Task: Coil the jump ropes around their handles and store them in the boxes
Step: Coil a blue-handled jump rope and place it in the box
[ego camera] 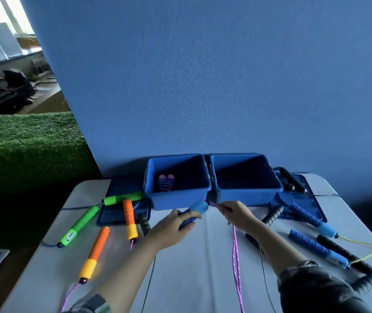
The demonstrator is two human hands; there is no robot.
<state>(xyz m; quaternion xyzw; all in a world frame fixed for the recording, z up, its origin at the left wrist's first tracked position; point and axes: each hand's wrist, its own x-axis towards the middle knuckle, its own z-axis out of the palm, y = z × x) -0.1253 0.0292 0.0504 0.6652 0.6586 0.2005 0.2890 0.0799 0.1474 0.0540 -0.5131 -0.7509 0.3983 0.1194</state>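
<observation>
**Ropes and boxes on the desk**

Two open blue boxes are sitting side by side at the back: the left box (177, 181) is holding one coiled pink-handled rope (166, 182), the right box (247, 177) is showing only its dark inside. A blue handle (194, 213) is being gripped in front of the left box, its pink rope (236, 263) trailing toward the near edge. Green handles (80, 224) and orange handles (95, 251) are lying uncoiled at the left. Two more blue handles (311, 218) with a yellow rope (370, 251) are lying at the right, among black handles (273, 214). Another black rope (292, 180) is resting beside the right box.
</observation>
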